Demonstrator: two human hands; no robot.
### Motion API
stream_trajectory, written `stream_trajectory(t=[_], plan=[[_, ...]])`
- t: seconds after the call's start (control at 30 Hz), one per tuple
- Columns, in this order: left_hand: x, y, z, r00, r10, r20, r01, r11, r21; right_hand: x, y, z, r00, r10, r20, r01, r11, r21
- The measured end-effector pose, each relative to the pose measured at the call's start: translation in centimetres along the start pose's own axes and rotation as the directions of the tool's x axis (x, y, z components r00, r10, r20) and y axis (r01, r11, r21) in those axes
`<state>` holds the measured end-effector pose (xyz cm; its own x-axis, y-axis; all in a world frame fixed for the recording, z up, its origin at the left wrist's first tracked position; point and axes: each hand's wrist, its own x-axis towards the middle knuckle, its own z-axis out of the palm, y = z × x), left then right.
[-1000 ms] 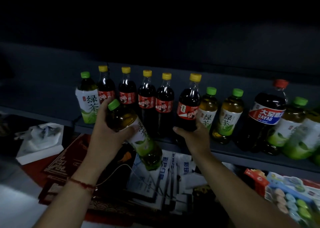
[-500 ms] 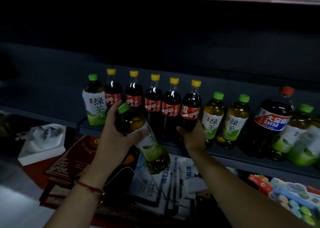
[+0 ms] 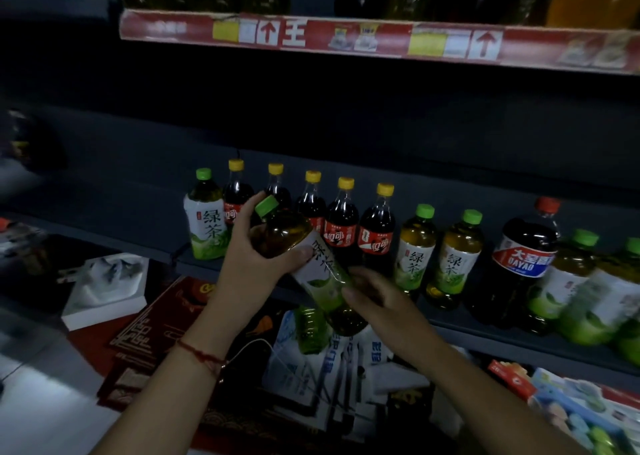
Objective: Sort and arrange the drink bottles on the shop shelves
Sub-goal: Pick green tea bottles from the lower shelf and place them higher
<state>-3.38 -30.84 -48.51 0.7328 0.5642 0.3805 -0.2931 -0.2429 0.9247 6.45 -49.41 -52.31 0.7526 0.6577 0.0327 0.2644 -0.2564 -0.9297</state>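
Note:
My left hand (image 3: 249, 264) grips the upper body of a green tea bottle (image 3: 322, 267), which is tilted with its green cap up and to the left, in front of the shelf (image 3: 485, 337). My right hand (image 3: 377, 298) holds the bottle's lower part, thumb on the label. Behind them, several yellow-capped cola bottles (image 3: 341, 226) stand in a row. One green tea bottle (image 3: 204, 226) stands at the row's left end. Two more green tea bottles (image 3: 414, 246) stand to the right of the colas.
A large red-capped Dayao cola bottle (image 3: 523, 260) and more green tea bottles (image 3: 571, 281) crowd the shelf's right end. The upper shelf's red price strip (image 3: 346, 39) runs overhead. Below lie white-blue packets (image 3: 346, 368), a green bottle (image 3: 311, 330), red packs (image 3: 149, 330) and a white box (image 3: 107, 288).
My right hand has let go of the rightmost cola bottle and moved down onto the lower part of the green tea bottle. The view has tilted upward.

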Motion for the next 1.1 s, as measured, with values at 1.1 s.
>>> stream_trajectory(t=[1.1], plan=[[19.8,32.9,-1.4,0.722,0.585,0.371,-0.447,-0.015,0.894,12.1,-33.4,-5.4,0.736,-0.585,-0.34,0.493,0.808,-0.323]])
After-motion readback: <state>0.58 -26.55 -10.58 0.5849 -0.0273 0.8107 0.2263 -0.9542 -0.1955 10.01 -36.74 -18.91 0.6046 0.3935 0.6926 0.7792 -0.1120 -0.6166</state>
